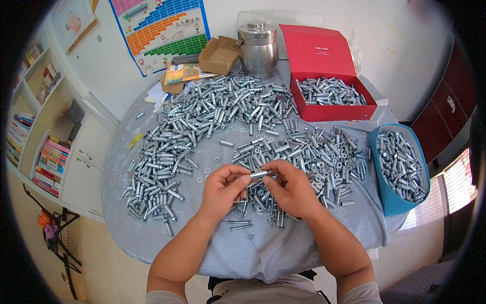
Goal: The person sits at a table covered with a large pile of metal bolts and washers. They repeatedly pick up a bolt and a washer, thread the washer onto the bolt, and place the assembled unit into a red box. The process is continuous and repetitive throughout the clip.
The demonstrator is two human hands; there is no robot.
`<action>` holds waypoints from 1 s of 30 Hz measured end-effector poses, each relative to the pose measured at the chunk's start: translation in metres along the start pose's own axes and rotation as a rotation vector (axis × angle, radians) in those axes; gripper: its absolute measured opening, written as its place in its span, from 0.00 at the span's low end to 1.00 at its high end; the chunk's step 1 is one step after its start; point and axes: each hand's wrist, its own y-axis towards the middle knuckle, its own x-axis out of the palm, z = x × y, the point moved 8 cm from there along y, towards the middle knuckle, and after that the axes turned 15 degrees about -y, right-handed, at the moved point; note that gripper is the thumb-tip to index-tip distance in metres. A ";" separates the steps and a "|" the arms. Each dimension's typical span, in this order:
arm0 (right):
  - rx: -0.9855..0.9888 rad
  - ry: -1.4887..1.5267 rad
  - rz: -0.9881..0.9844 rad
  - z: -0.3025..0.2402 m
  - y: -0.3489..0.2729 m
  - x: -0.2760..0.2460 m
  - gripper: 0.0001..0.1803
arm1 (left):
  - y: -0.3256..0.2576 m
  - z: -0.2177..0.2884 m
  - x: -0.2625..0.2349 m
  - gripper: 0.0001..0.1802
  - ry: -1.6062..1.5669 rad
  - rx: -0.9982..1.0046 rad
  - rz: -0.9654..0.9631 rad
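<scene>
Between my hands is a silvery metal sleeve anchor (258,174), lying roughly level above the table. My left hand (223,188) is closed, its thumb and fingers pinching the left end. At the other end, the fingertips of my right hand (289,188) close round the anchor's tip, hiding part of it. Right below and beyond both hands spreads a pile of loose anchors, sleeves, nuts and washers (324,157). Two slim bolts (240,225) lie near my left wrist.
A long heap of sleeve anchors (217,104) curves across the table's far and left side. More fill a red lidded box (331,112) at the back right and a blue bin (392,195) at the right. A steel pot (257,50) and small cardboard box (218,54) stand behind.
</scene>
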 end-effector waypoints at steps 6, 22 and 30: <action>0.092 0.120 -0.002 0.016 0.000 -0.001 0.09 | 0.001 0.009 0.008 0.07 0.088 -0.122 0.033; -0.025 -0.097 0.297 0.015 0.006 -0.029 0.10 | 0.061 0.043 -0.027 0.14 1.248 0.454 0.021; -0.078 -0.127 0.318 0.006 0.003 -0.030 0.09 | 0.084 0.027 -0.028 0.15 1.541 0.308 -0.098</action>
